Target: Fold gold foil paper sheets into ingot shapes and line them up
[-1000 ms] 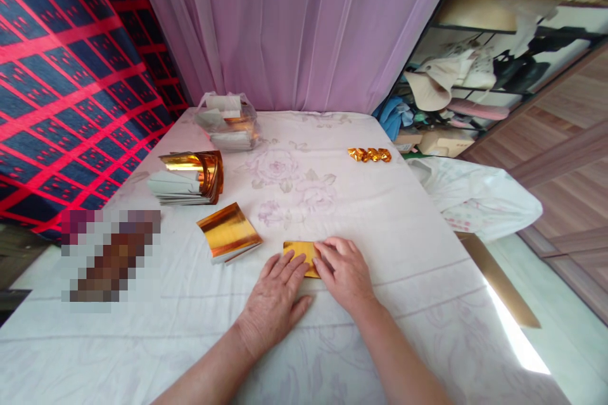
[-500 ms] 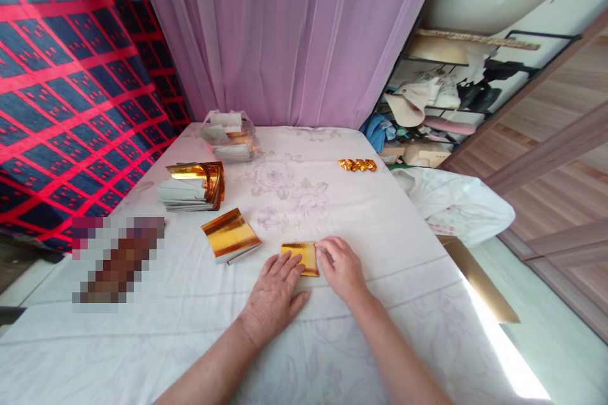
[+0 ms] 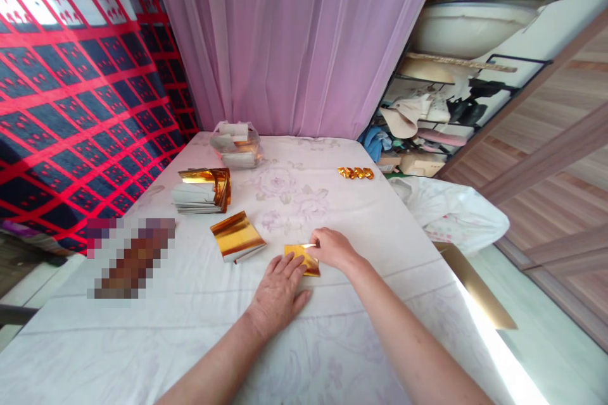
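A gold sheet (image 3: pixel 303 259) is laid flat on the white cloth (image 3: pixel 361 215), near the front middle of the table. It is pinned by the left hand (image 3: pixel 280 291), which is spread wide and flat with the fingertips resting on the sheet's near left edge. The sheet's far right corner is pinched by the right hand (image 3: pixel 332 248), narrowed to thumb and forefinger; the corner appears slightly raised.

Just to the left a small pile (image 3: pixel 236 237) of gold sheets is seen, and beyond it a taller stack (image 3: pixel 202 190) with curled gold on top. A clear bag (image 3: pixel 236 143) of further sheets sits at the far edge, and a few folded gold pieces (image 3: pixel 356 173) lie well apart to the right.

As a judgement: the foil looks thin and slick, so a crease could be set crooked if the sheet is allowed to slide under the flat hand. The pinched corner could be torn or crumpled by too firm a pull. The soft cloth beneath could also be dragged into wrinkles, which would spoil a sharp fold.
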Tool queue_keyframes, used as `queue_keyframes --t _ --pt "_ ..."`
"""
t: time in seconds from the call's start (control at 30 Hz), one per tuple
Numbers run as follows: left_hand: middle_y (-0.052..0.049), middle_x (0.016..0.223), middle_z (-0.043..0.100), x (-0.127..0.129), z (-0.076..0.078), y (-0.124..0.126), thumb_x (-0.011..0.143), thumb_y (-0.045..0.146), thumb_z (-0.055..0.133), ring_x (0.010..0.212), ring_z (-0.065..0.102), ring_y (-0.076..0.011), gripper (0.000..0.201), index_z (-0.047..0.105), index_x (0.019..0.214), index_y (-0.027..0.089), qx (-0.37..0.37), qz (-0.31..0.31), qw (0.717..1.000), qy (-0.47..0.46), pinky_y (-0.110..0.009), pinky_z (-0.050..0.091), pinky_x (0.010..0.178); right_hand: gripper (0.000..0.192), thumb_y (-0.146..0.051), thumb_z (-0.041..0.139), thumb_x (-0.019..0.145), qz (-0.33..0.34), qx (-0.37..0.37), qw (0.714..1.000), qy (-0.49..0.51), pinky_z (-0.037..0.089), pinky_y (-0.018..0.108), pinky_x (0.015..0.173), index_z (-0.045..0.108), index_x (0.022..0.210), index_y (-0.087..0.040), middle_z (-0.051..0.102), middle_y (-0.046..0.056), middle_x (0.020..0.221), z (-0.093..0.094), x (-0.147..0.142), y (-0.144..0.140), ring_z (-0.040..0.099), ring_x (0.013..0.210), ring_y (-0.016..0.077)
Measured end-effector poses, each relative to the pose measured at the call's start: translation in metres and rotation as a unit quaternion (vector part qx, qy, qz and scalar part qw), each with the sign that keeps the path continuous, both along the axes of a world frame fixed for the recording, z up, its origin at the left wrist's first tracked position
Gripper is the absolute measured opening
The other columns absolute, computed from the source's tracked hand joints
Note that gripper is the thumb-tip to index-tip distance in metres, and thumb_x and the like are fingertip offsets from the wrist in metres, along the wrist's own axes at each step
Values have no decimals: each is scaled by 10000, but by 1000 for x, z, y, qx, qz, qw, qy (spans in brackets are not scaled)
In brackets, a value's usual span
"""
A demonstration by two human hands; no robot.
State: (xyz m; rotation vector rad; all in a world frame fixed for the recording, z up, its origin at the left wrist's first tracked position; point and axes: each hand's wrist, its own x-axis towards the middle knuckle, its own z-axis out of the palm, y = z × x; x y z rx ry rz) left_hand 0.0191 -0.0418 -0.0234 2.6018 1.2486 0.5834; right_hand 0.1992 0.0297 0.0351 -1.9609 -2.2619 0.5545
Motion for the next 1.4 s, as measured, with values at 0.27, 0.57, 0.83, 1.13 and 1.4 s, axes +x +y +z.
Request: queue_keyframes --t 0.27,0.57,0.83,1.13,1.4 --pt "-116 1359 594 0 1 0 887 380 579 1320 479 -314 431 572 1264 171 -2 -4 1000 5 -506 330 1109 125 -267 617 799 -3 -47 998 40 386 214 605 716 850 -211 747 10 830 -5 3 6 652 745 144" --pt "-122 1362 592 -3 1 -2 886 385 579 1309 489 -318 440 576 1269 169 -6 -1 1000 19 -516 317 1113 161 -221 579 837 11 -19 997 77 394 205 617 739 850 -210 744 7 793 -13 1 -2 645 719 131" --pt "-117 1355 600 -14 2 -8 907 390 557 1283 517 -305 407 585 1253 177 6 -1 1000 24 -527 293 1118 167 -206 563 857 25 -4 995 98 396 213 647 730 847 -212 743 4 807 -18 -7 -12 637 724 134" --pt "-108 1364 594 -13 0 -8 909 386 550 1291 511 -300 407 581 1263 187 15 0 1000 25 -522 309 1117 163 -234 554 867 7 24 995 98 379 224 650 714 840 -232 737 -2 829 -25 -8 -17 618 719 133" --pt "-117 1363 592 -14 1 -9 915 375 541 1313 492 -299 408 568 1273 182 10 -3 1000 16 -523 299 1126 145 -211 559 842 -6 45 995 90 363 224 643 693 789 -231 705 -5 803 -29 -10 -19 585 700 128"
